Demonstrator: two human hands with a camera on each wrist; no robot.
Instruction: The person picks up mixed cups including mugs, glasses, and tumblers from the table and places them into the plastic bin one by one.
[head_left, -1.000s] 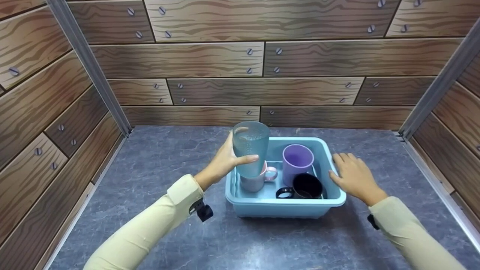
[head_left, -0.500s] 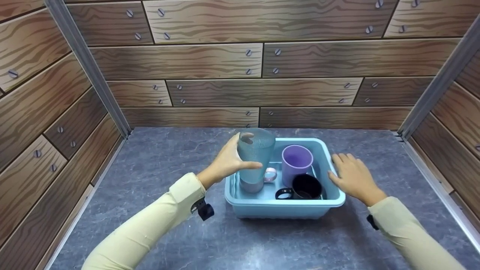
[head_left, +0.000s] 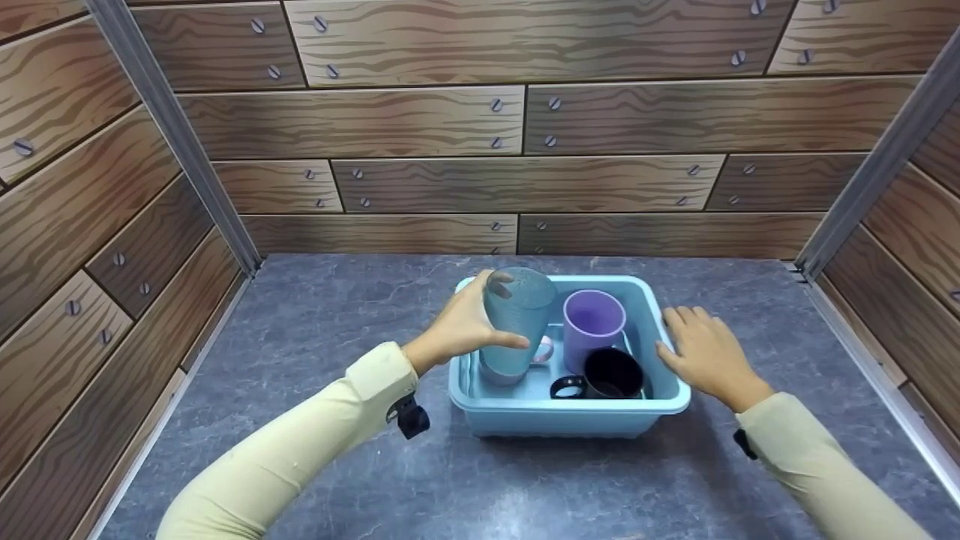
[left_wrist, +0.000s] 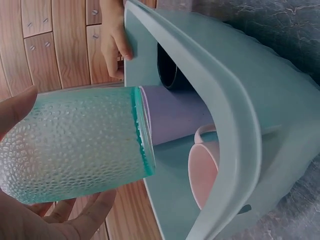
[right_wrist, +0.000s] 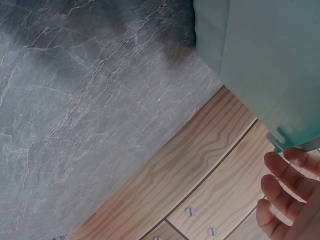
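My left hand (head_left: 466,322) grips a translucent teal tumbler (head_left: 525,311) with a bumpy surface, thumb on one side and fingers on the other. The tumbler hangs tilted over the left part of a light blue plastic tub (head_left: 577,418), its bottom end toward the pink mug (left_wrist: 202,167) inside. A purple cup (head_left: 594,322) and a black mug (head_left: 611,373) stand in the tub's right half. In the head view the tumbler hides most of the pink mug. At the tub's right rim my right hand (head_left: 709,351) rests with relaxed fingers, thumb touching the edge.
The tub sits on a grey marbled tabletop (head_left: 352,315). Wood-plank-patterned walls (head_left: 435,120) enclose the back and both sides, with metal posts (head_left: 176,142) at the rear corners.
The left hand has moved the tumbler down and a little to the right, lower over the tub and more tilted. The right hand has stayed at the rim.
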